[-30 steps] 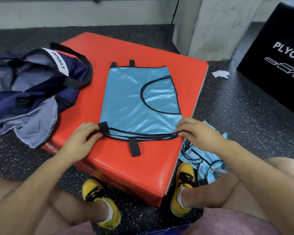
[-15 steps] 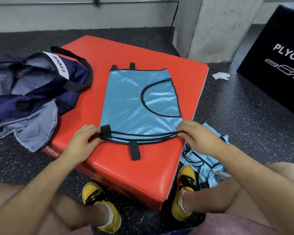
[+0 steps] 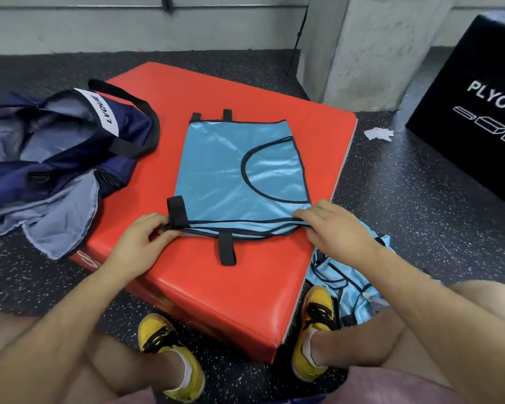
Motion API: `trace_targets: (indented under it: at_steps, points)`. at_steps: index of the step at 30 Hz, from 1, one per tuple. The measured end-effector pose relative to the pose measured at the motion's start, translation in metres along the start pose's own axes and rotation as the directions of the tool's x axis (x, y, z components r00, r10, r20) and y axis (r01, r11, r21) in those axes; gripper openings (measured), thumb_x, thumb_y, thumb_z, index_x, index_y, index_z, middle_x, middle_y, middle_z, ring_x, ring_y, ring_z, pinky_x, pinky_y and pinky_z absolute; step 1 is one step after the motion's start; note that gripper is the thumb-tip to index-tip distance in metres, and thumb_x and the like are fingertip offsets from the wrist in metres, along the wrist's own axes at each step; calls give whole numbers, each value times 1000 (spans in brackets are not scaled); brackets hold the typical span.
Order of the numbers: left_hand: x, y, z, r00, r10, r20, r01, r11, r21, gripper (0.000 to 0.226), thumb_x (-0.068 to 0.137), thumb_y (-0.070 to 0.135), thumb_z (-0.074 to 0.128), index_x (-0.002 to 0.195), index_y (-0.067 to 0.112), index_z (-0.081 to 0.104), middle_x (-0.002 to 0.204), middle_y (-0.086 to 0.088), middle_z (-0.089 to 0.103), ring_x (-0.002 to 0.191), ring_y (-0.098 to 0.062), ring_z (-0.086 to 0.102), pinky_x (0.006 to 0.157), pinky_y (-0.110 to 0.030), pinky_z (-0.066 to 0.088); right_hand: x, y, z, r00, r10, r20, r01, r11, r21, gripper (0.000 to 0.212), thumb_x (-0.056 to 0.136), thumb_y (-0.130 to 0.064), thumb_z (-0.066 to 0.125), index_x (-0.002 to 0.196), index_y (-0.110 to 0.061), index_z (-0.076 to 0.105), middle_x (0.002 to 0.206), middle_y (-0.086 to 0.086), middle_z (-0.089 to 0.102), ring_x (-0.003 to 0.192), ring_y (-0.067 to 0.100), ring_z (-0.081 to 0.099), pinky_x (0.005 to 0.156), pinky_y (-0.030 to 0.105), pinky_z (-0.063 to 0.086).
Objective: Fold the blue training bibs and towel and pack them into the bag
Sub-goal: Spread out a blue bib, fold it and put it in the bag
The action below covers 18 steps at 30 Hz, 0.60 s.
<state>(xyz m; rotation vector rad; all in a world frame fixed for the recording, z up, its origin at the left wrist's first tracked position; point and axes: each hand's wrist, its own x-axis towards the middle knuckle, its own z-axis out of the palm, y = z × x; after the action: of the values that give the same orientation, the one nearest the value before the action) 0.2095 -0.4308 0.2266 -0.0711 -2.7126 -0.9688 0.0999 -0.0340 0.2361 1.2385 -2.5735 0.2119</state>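
Note:
A light blue training bib (image 3: 225, 173) with black trim and black straps lies flat on the red padded box (image 3: 245, 287). My left hand (image 3: 140, 243) pinches the bib's near left corner by a black strap. My right hand (image 3: 333, 228) pinches its near right corner. Both corners are lifted slightly off the pad. More blue bibs (image 3: 350, 284) lie crumpled on the floor beside my right foot. The navy bag (image 3: 56, 147) with a white label lies open on the left, partly over the box's edge. No towel is visible.
A black plyo box (image 3: 473, 118) stands at the right and a grey concrete pillar (image 3: 370, 45) behind the red box. A crumpled white paper (image 3: 378, 133) lies on the speckled dark floor. My yellow shoes (image 3: 169, 354) sit against the box's near side.
The left strap at the near corner has flipped up onto the bib, and both hands have lifted the near edge a little. The bib stays in the same place.

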Motion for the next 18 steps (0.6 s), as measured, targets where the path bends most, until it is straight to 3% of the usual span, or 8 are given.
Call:
trace_targets:
  at_steps: [3, 6, 8, 10, 12, 14, 16, 18]
  points:
    - [-1, 1, 1, 999, -50, 6, 50, 998, -39, 14, 89, 17, 72, 102, 24, 70, 89, 6, 64, 87, -12, 55, 79, -13, 39, 1, 0, -2, 998, -41, -55, 39, 998, -45, 49, 75, -1, 62, 123, -11, 59, 91, -2, 66, 93, 27, 52, 72, 41, 48]
    - [-2, 1, 0, 990, -140, 21, 142, 983, -113, 16, 91, 22, 69, 102, 34, 68, 95, 8, 67, 91, -10, 58, 81, -13, 41, 2, 4, 1, 998, -39, -54, 38, 999, -8, 39, 85, -6, 60, 124, -10, 58, 95, 1, 66, 100, 27, 55, 77, 42, 50]
    - [-1, 2, 1, 981, -192, 30, 194, 969, -151, 11, 93, 24, 68, 101, 31, 69, 96, 5, 68, 91, -11, 59, 82, -16, 42, 3, 4, -1, 999, 24, -38, -21, 996, 91, 31, 95, -11, 56, 126, -9, 58, 103, 4, 66, 103, 27, 57, 85, 44, 51]
    - [1, 5, 2, 971, -239, -5, 235, 959, -157, 5, 94, 24, 66, 97, 27, 69, 94, 0, 66, 90, -14, 58, 79, -13, 40, 5, -1, -9, 986, 169, -6, -161, 946, 283, 29, 100, -15, 51, 128, -13, 56, 107, -2, 66, 101, 18, 60, 88, 36, 49]
    - [6, 8, 2, 962, -262, -78, 246, 953, -175, 5, 95, 24, 64, 92, 25, 67, 91, 0, 65, 87, -12, 56, 79, -14, 39, 8, -4, -15, 949, 312, 37, -292, 833, 469, 28, 102, -17, 50, 129, -23, 54, 84, -17, 64, 74, 6, 59, 69, 27, 45]
    - [11, 14, -1, 955, -263, -135, 221, 939, -262, 9, 97, 22, 62, 89, 23, 66, 84, 10, 67, 80, -2, 56, 78, -18, 40, 12, -6, -20, 932, 359, 45, -319, 756, 572, 28, 102, -19, 49, 127, -32, 49, 63, -3, 54, 51, 16, 48, 52, 36, 39]
    - [16, 18, -2, 948, -273, -162, 199, 909, -367, 11, 98, 17, 60, 88, 22, 64, 75, 20, 65, 70, 7, 53, 70, -11, 40, 16, -7, -25, 928, 370, 39, -312, 718, 623, 29, 102, -18, 49, 124, -35, 47, 65, 8, 48, 51, 24, 42, 51, 38, 36]
    - [19, 20, -2, 948, -276, -160, 188, 888, -420, 11, 98, 15, 59, 90, 22, 63, 74, 20, 66, 70, 7, 54, 69, -9, 40, 20, -8, -28, 941, 337, 23, -277, 732, 622, 27, 99, -8, 50, 113, -31, 53, 70, -3, 52, 53, 14, 44, 54, 31, 37]
